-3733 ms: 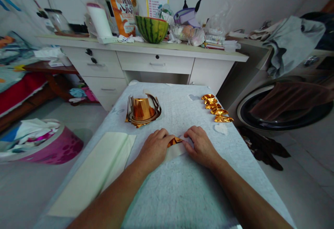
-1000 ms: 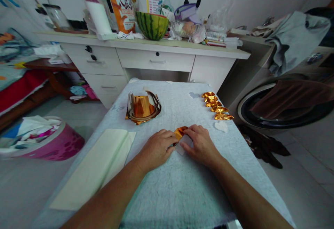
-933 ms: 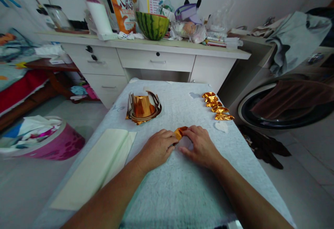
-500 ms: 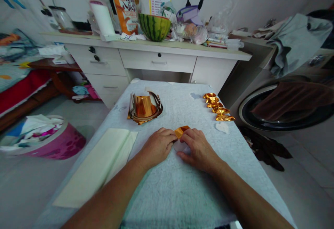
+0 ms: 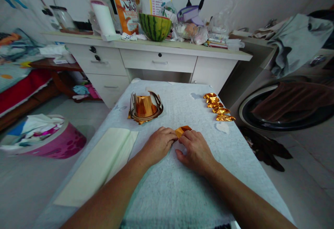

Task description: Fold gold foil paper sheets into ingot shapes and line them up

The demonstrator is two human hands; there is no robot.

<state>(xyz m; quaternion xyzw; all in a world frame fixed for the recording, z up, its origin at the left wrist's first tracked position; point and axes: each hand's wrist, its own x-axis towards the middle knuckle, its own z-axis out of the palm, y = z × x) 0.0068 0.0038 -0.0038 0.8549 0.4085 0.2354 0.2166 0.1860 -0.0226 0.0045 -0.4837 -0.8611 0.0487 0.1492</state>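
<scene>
A small piece of gold foil paper (image 5: 182,130) lies on the cloth-covered table between my hands, partly folded. My left hand (image 5: 162,142) has its fingers closed on the paper's left end. On its right side, the fingers of my right hand (image 5: 195,149) press on the paper, with the thumb held apart on the near side. My fingers hide part of the paper. Farther back to the left sits a curled stack of gold foil sheets (image 5: 144,107). Several folded gold foil pieces (image 5: 220,111) lie in a row at the far right.
Folded pale paper (image 5: 96,166) lies along the table's (image 5: 177,197) left side. A pink bin (image 5: 62,140) stands on the floor at left. Behind the table is a white desk (image 5: 159,58) holding a cut watermelon (image 5: 155,27); a front-loading washing machine (image 5: 261,107) stands at right.
The pale underside of the foil paper, seen beneath my right hand before, no longer shows. My right hand has shifted slightly nearer. My left hand stays almost in place.
</scene>
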